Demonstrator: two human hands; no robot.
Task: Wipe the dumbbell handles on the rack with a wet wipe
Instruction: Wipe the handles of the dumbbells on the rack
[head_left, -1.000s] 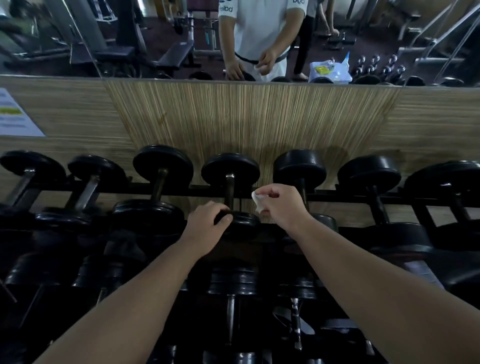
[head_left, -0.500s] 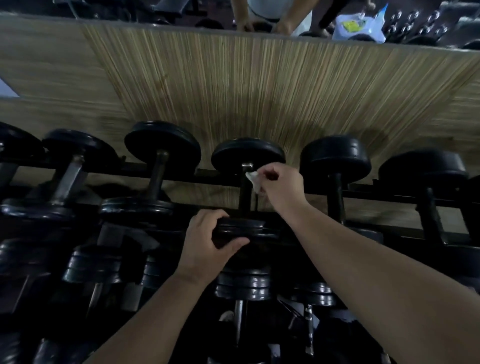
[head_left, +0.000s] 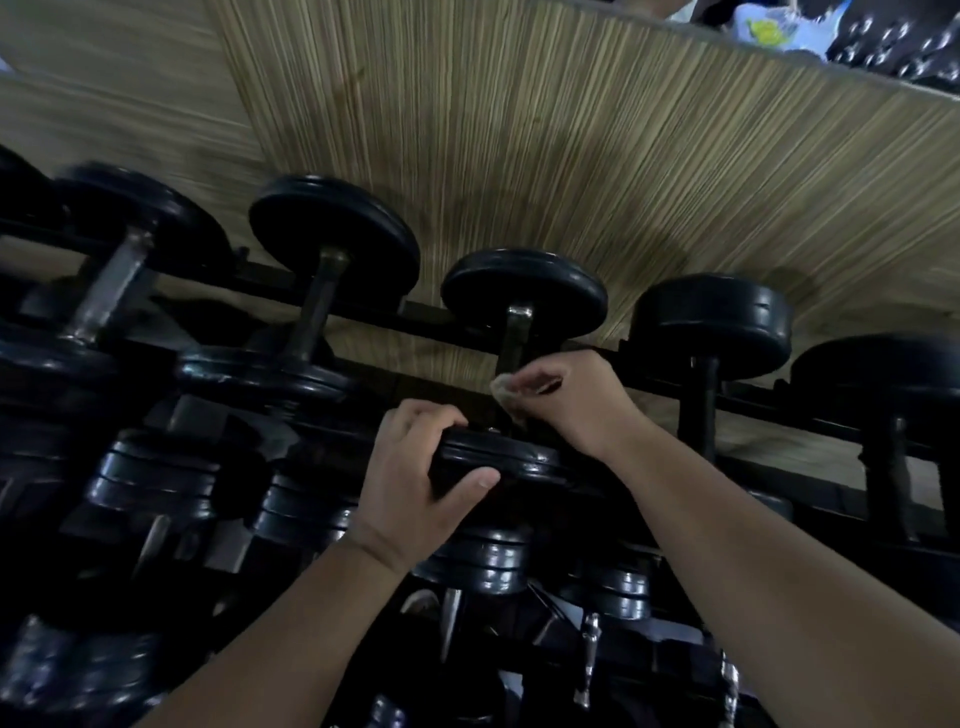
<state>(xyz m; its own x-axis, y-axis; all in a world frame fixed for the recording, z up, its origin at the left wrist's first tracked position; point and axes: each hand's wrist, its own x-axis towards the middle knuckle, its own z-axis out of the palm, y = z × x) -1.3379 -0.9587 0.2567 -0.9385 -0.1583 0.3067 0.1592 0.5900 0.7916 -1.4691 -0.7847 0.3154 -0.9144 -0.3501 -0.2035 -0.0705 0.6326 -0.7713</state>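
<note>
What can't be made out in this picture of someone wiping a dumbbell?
Head view only.
Wipe: mostly bunched inside the right hand; only a corner shows.
Handle: lower part hidden by that hand.
Left hand: fingertips hidden over the plate it grips.
Far-left dumbbells: motion-blurred.

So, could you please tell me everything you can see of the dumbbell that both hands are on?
The dumbbell is black, with a round, rubber-looking plate at each end and a dull metal handle between. It lies across the top rack's rails, far plate toward the wood-look wall, near plate toward the person. The left hand grips the near plate; the right hand holds a wet wipe to the handle's lower part.
</note>
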